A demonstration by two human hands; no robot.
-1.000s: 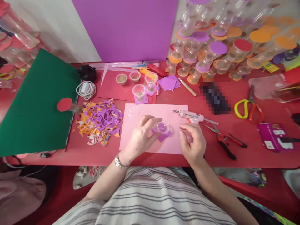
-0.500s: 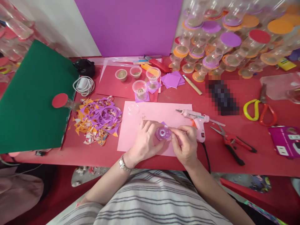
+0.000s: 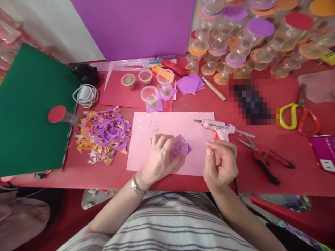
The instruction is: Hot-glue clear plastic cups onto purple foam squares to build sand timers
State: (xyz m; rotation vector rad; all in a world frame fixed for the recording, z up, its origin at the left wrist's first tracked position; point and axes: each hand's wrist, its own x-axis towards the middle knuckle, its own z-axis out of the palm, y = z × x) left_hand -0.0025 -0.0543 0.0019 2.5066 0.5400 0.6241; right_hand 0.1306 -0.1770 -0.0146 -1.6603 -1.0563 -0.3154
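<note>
Over the pink sheet [image 3: 196, 164], my left hand [image 3: 162, 153] curls round a small clear plastic cup [image 3: 180, 147]. A purple foam square [image 3: 188, 147] shows beneath the cup, its corners sticking out. To the right, my right hand [image 3: 221, 162] is raised apart from the cup, thumb and forefinger close together. Whatever may lie between those fingertips is too small to make out. Just beyond that hand lies a pale pink glue gun [image 3: 216, 126], nozzle pointing left. A clear round lid [image 3: 143, 121] rests on the sheet's upper left corner.
Purple and orange scraps [image 3: 104, 129] are heaped at left, beside a green board [image 3: 36, 115]. Clear cups [image 3: 149, 94] and purple squares [image 3: 190, 84] sit behind the sheet. Pruning shears [image 3: 264, 155] and scissors [image 3: 298, 116] lie right. Joined cups [image 3: 243, 52] are piled at the back right.
My right hand has drawn away from the cup, moving right with its fingers still pinched. My left hand stays round the cup. The view has shifted slightly.
</note>
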